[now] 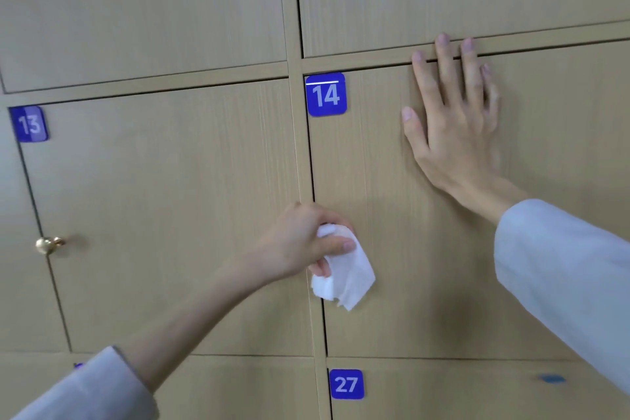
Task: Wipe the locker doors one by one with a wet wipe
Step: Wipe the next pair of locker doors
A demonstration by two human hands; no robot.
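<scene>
— So, where is the wet wipe [344, 274] sitting right now?

— The left hand [303, 242] is gripping it, fingers and thumb curling round the crumpled white sheet, low on the left edge of the locker door [409, 249] carrying the blue tag 14 [326, 94]. The loose end is hanging down against the wood.

— And the right hand [453, 126]?

— It is lying flat on the same door, up near the top, fingers straight and spreading, the fingertips reaching over the gap onto the frame above. It is holding nothing.

— Are any lockers standing open?

— All the doors are showing closed, so nothing inside them is showing.

— What else is around?

— To the left, the door with tag 13 [30, 124] is showing a round brass knob [47, 244]. Below, tag 27 [346, 384] is marking another door, and a small blue smudge [551, 378] is sitting to its right; it is too blurry to say what. Pale sleeves [562, 266] are covering both forearms. The left hand is covering the spot where a knob for 14 might be, so I cannot tell.
</scene>
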